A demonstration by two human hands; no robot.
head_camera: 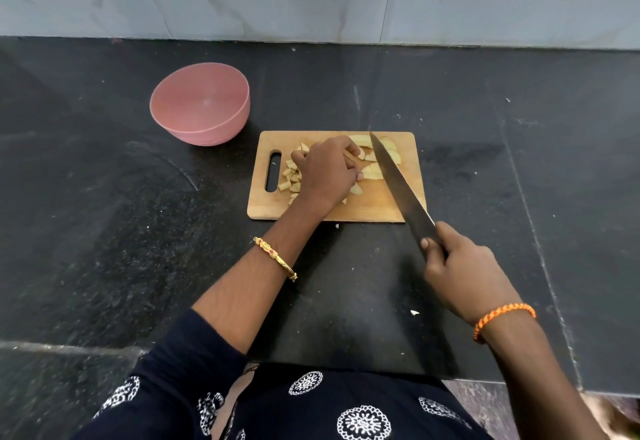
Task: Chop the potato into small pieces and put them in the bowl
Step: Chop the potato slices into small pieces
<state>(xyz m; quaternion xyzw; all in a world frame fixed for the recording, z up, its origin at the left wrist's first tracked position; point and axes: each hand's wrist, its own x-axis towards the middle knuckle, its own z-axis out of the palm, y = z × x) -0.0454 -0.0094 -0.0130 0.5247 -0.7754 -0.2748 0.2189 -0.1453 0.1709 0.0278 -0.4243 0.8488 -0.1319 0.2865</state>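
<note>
Mostly mid-chop, by my reading. My left hand (327, 171) is curled down on the cutting board (363, 211), fingers bunched and pressed onto a potato wedge to keep it from sliding under the blade; the exact piece beneath the fingers is hidden. My right hand (460, 266) is closed around the handle of the knife (398, 180), forefinger riding up near the heel of the blade, likely for control. Blade runs diagonally across the board's right side, tip toward the far edge, laid just beside the left fingers. Potato sits in two groups on the board: small pieces (291, 180) heaped at the left near the handle slot, apparently pushed aside to clear cutting room, and uncut wedges (388, 152) at the far right, on either side of the blade. Pink bowl (201, 103) stands on the dark surface (104, 231) beyond the board's left corner, near but apart, empty so far, close to the finished heap for an easy transfer. A few stray scraps lie on the surface nearer me. Chopping partly done; nothing moved over yet.
</note>
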